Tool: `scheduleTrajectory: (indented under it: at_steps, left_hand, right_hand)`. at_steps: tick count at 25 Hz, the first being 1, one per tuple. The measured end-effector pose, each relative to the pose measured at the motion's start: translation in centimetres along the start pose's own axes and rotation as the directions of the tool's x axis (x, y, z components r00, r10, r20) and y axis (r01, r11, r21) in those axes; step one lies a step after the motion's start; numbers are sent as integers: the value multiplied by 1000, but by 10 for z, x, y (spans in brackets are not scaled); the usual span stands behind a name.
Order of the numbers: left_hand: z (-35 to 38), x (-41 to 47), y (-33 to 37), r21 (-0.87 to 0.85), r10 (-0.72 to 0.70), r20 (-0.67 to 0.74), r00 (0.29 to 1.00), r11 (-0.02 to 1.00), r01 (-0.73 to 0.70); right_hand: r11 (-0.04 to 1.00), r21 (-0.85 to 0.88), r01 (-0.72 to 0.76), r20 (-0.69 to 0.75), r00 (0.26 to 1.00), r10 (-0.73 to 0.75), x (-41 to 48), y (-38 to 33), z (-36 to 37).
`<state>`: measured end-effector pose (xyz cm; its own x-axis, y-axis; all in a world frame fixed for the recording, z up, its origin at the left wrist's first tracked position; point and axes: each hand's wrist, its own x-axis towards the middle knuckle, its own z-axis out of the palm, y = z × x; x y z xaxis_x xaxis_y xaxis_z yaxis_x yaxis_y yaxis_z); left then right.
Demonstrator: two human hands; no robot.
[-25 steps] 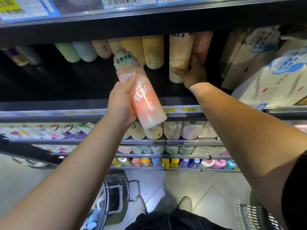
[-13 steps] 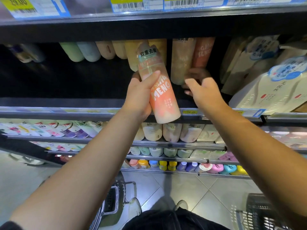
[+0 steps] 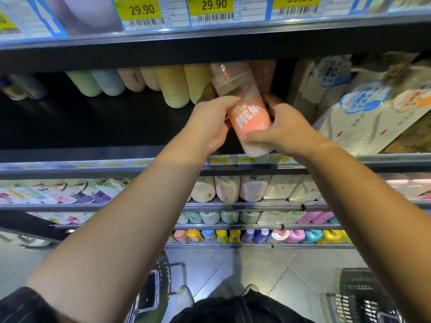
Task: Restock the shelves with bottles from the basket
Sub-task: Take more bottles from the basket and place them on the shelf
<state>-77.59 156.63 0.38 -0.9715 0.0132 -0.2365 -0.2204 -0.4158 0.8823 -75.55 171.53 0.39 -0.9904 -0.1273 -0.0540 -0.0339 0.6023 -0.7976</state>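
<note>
A tall peach-pink bottle (image 3: pixel 245 113) with white lettering and a clear cap leans top-first into the dark upper shelf (image 3: pixel 93 127). My left hand (image 3: pixel 210 124) grips its left side, thumb along the front. My right hand (image 3: pixel 282 129) curls round its lower right side near the base. Its cap sits between a yellow bottle (image 3: pixel 172 87) and a darker pink bottle (image 3: pixel 263 75) standing on the shelf. A black basket (image 3: pixel 363 297) sits on the floor at bottom right.
Pastel bottles (image 3: pixel 109 81) line the shelf's back left. Cream boxed packs (image 3: pixel 363 117) fill the right side. Price tags (image 3: pixel 212 5) run along the shelf above. Lower shelves hold more bottles (image 3: pixel 228 187). A second basket (image 3: pixel 149 292) stands by my feet.
My left hand carried the bottle right and deeper into the shelf. My right hand came off the standing bottles and took hold of the held bottle's lower part.
</note>
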Motion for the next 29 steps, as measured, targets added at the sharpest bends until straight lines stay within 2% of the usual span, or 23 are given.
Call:
scheduleTrajectory:
  at_steps: [3, 7, 10, 12, 15, 17, 20, 23, 25, 29]
  left_hand:
    - [1, 2, 3, 162, 26, 16, 1000, 986, -28]
    - [5, 6, 3, 401, 50, 27, 998, 914, -56]
    - [4, 9, -5, 363, 8, 125, 992, 930, -53]
    - [7, 7, -8, 309, 6, 118, 993, 950, -42]
    - [13, 7, -4, 196, -37, 0, 999, 980, 36]
    - [14, 10, 0, 127, -96, -30, 995, 987, 99]
    - [16, 9, 0, 257, -101, 52, 993, 963, 85]
    - [10, 9, -3, 299, -92, 51, 994, 951, 73]
    - [3, 12, -4, 303, -87, 0, 996, 949, 83]
    - [-7, 22, -5, 364, -53, -151, 987, 925, 105]
  right_hand:
    - [998, -4, -59, -123, 991, 58, 4, 6, 4]
    - [988, 88, -129, -136, 981, 140, 11, 18, 21]
    - [949, 231, -215, -169, 951, 257, 22, 32, 27]
    - [919, 285, -272, -170, 929, 328, 31, 37, 29]
    - [933, 191, -304, -181, 924, 338, 44, 38, 29]
    - [932, 135, -336, -181, 917, 356, 51, 40, 28]
    - [908, 110, -404, -189, 889, 418, 60, 46, 26]
    - [938, 6, -347, -229, 912, 339, 69, 42, 23]
    - [954, 46, -295, -307, 905, 294, 76, 39, 19]
    - [957, 101, -272, -345, 893, 290, 85, 41, 20]
